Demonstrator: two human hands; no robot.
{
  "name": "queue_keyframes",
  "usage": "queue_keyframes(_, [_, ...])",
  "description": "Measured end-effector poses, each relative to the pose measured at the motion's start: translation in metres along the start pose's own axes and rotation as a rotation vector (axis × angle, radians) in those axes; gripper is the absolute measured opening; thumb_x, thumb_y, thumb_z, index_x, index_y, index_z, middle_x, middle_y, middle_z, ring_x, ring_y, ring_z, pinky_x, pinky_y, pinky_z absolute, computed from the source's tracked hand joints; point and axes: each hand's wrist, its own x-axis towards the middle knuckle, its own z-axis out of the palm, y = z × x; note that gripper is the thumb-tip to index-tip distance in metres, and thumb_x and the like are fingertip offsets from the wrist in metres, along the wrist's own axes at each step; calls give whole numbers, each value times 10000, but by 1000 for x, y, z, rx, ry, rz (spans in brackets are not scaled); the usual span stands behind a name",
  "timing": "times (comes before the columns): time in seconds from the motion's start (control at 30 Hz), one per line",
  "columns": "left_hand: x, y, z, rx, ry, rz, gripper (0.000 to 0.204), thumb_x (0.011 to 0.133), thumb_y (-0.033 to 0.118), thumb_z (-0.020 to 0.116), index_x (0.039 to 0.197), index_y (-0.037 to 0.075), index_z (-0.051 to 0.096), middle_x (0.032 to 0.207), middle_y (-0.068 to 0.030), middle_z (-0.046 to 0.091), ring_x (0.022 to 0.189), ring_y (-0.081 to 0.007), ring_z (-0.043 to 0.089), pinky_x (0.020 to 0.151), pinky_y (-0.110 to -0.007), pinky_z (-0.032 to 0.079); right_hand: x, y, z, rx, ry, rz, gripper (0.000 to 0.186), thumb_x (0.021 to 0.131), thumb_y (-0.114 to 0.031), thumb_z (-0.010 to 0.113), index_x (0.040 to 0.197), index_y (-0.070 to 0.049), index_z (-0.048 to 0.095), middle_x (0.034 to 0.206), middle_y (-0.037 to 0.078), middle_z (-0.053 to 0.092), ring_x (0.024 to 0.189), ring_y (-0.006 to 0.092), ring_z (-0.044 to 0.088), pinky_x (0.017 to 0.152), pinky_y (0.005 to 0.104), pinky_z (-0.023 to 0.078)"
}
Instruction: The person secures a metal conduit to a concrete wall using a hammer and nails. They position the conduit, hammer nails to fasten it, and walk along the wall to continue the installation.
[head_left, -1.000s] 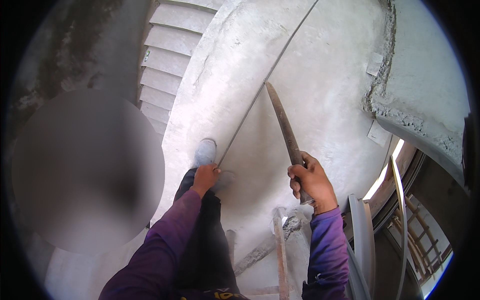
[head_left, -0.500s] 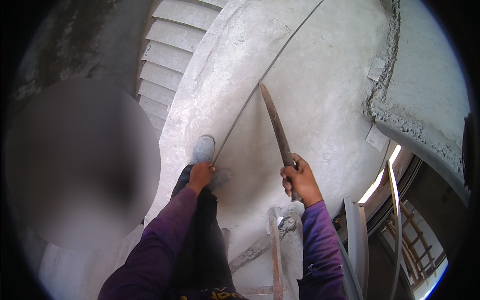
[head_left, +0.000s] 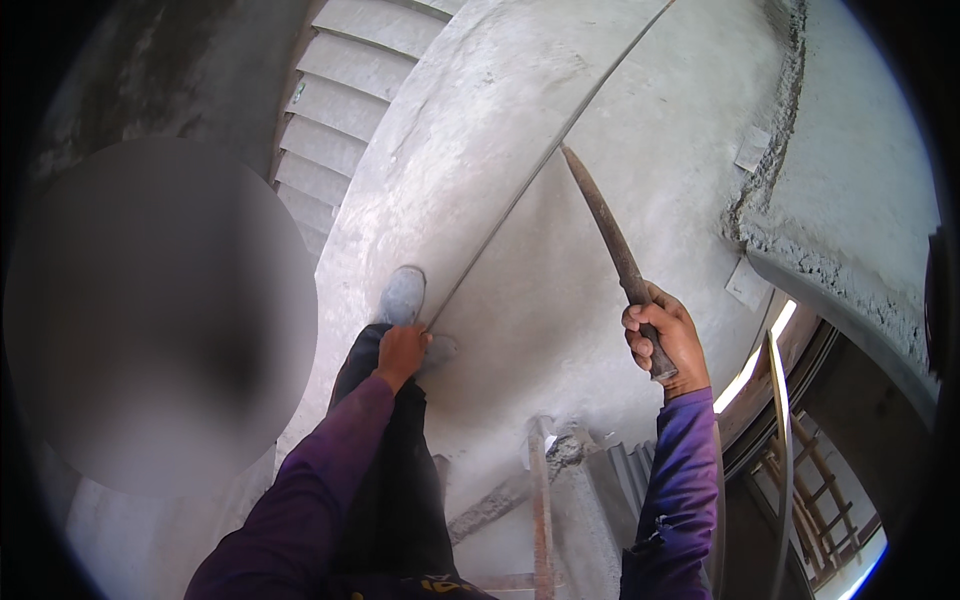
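Note:
My left hand [head_left: 403, 352] is closed around the near end of a long, thin grey rod [head_left: 520, 193]. The rod runs from there up and to the right, past the view's upper edge. In my right hand [head_left: 668, 335] is the handle of a long, brown machete [head_left: 605, 218], slightly curved and narrowing to a point. Its tip points away from me and appears close beside the rod; whether they touch I cannot tell. My shoe [head_left: 403, 293] is just beyond my left hand.
Pale concrete floor [head_left: 480, 130] spreads ahead, with steps [head_left: 345, 105] at its left. A rough concrete ledge [head_left: 830, 265] runs along the right. A wooden ladder-like frame [head_left: 541, 500] stands between my arms. Lower right, an opening shows more wooden framing [head_left: 825, 490].
My right hand has moved right and slightly farther away, carrying the machete with it. The rod's far part has swung to the right. My left hand has barely moved.

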Motion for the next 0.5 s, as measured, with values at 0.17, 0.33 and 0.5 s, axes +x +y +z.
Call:
queue_keyframes(0.17, [-6,1,6,64,-16,-12,209,985,296,669,988,94,721,849,-184,732,851,-405,725,748,-533,561,32,7,33,-43,135,-31,413,866,-29,591,1268,41,525,757,39,552,477,97,518,360,267,411])
queue_keyframes(0.33, [-4,7,-2,61,-41,-107,195,980,301,679,988,112,723,847,-160,740,866,-392,736,759,-523,574,16,6,43,93,112,25,431,866,-26,570,1288,48,523,751,39,537,462,94,501,339,258,389])
queue_keyframes(0.5, [-1,6,-3,49,-70,-111,189,980,295,674,980,112,722,851,-157,743,866,-394,737,759,-521,579,-12,9,47,158,82,32,509,864,-30,562,1362,58,509,750,45,530,437,82,479,322,248,384])
